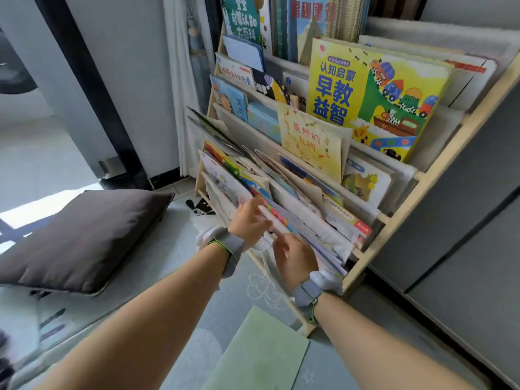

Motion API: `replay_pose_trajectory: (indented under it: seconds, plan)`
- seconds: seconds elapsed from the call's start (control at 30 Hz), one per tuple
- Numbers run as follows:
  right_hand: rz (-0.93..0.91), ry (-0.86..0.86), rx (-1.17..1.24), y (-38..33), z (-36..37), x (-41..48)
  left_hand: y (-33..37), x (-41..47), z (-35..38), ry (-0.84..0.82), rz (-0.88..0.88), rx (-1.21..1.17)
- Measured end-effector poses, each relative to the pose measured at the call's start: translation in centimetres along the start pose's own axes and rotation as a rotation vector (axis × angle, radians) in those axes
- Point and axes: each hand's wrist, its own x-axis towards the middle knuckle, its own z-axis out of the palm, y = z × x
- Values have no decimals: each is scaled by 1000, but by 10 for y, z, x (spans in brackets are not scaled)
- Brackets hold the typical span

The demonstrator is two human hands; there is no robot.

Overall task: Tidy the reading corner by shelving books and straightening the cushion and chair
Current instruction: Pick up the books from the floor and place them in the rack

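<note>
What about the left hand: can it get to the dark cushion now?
Probably yes. The left hand touches books in the bottom row, and only open floor lies between it and the cushion.

Rack (439, 175) pale wood, prob. cloth slings (242, 125); book (365, 99) glossy card; cushion (78, 237) matt fabric.
</note>
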Motion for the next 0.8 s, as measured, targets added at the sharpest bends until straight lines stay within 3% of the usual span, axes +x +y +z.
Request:
replay_pose_trajectory:
  seconds: [0.33,0.8]
  plan:
    - [231,-263,-65,58,64,-58,-125,-52,42,-112,-232,133]
    - [315,-645,-279,122,134,-69,-216,-68,77,-296,-445,235]
